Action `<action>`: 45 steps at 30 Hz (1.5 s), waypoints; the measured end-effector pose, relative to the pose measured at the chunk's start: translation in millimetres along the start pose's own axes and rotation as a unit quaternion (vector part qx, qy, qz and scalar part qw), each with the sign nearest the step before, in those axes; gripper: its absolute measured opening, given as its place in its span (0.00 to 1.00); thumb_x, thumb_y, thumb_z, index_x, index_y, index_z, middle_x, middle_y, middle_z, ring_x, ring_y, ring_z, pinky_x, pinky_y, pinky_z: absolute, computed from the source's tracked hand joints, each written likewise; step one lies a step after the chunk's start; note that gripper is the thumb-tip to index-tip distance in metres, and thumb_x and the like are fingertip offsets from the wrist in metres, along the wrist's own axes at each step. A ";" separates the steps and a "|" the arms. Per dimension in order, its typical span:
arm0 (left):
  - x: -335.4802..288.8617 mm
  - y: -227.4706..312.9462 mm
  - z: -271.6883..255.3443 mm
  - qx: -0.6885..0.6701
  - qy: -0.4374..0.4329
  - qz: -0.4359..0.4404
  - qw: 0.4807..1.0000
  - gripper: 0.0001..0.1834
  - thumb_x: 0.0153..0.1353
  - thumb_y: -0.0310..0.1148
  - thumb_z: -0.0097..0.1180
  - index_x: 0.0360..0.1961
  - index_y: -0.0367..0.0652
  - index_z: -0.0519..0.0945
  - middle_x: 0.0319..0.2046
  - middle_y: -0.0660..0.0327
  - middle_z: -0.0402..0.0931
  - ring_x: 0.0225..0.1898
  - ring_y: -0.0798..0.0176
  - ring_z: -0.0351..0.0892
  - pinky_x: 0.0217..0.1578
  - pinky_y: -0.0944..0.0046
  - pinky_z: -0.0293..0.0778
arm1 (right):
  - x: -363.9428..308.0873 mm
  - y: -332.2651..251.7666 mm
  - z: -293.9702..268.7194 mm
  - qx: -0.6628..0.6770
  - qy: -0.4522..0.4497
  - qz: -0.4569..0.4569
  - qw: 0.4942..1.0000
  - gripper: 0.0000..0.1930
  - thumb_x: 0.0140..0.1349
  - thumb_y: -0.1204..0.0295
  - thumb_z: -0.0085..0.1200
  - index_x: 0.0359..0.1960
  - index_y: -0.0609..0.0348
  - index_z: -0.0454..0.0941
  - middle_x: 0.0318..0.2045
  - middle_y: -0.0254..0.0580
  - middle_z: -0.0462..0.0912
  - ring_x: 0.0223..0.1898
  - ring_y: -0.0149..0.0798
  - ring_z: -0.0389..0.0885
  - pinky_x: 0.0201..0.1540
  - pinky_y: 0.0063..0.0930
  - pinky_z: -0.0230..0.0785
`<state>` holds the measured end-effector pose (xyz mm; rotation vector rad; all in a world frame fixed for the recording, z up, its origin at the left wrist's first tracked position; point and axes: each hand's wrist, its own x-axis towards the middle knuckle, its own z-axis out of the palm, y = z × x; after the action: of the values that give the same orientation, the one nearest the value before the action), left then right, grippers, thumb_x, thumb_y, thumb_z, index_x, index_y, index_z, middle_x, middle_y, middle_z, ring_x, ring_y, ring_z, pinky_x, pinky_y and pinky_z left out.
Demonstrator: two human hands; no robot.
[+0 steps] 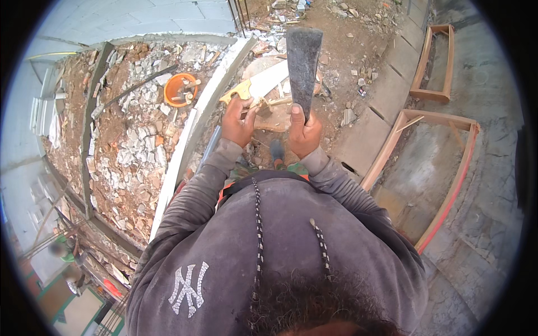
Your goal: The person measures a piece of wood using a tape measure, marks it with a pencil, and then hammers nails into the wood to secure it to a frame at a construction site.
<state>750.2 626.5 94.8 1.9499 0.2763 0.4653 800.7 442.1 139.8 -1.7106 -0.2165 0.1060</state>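
My right hand (304,130) grips the handle of a broad dark machete (303,63), whose blade points up and away from me. My left hand (237,121) is closed on a small piece of wood (263,106) held low in front of me, just left of the blade. A hand saw (259,85) with a yellow handle lies on the ground right beyond my left hand. My grey sleeves and hooded top fill the lower middle of the view.
An orange bucket (180,88) sits in a bed of rubble (131,140) on the left, edged by a curved concrete kerb (193,126). Two wooden frames (437,61) (448,185) lie on concrete at the right. People stand far below at the lower left.
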 end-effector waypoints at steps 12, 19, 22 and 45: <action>9.9 -0.3 -12.2 0.088 -0.017 0.055 0.994 0.13 0.64 0.23 0.65 0.49 0.36 0.81 0.46 0.50 0.80 0.50 0.52 0.84 0.48 0.59 0.79 | 10.1 -60.7 1.3 0.046 0.008 -0.044 0.998 0.18 0.77 0.60 0.51 0.36 0.65 0.79 0.18 0.39 0.70 0.23 0.31 0.70 0.28 0.34 0.64; 10.2 -16.4 -8.8 0.045 -0.052 0.033 0.997 0.13 0.66 0.23 0.64 0.51 0.36 0.80 0.49 0.52 0.77 0.49 0.55 0.84 0.48 0.62 0.84 | -11.7 54.6 9.9 -0.191 -0.139 0.141 0.961 0.24 0.76 0.54 0.49 0.33 0.65 0.81 0.22 0.56 0.80 0.26 0.56 0.81 0.34 0.44 0.72; 20.1 -16.4 -15.8 0.054 -0.085 0.044 0.994 0.13 0.66 0.24 0.63 0.51 0.36 0.79 0.48 0.52 0.77 0.50 0.55 0.84 0.48 0.61 0.84 | -2.7 25.3 7.9 -0.155 -0.154 0.165 0.962 0.27 0.75 0.51 0.48 0.30 0.65 0.81 0.21 0.56 0.79 0.26 0.56 0.81 0.34 0.47 0.71; 48.3 -37.7 -33.3 0.024 -0.190 0.169 0.967 0.13 0.64 0.24 0.66 0.49 0.37 0.80 0.42 0.52 0.80 0.41 0.55 0.87 0.42 0.60 0.83 | -47.3 -75.8 60.7 -0.094 0.161 0.063 0.980 0.20 0.76 0.56 0.51 0.38 0.64 0.82 0.21 0.48 0.78 0.24 0.37 0.77 0.31 0.40 0.70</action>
<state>779.5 688.5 81.9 2.0935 -0.2983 0.2931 736.4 501.7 202.8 -1.8998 0.1271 -0.1015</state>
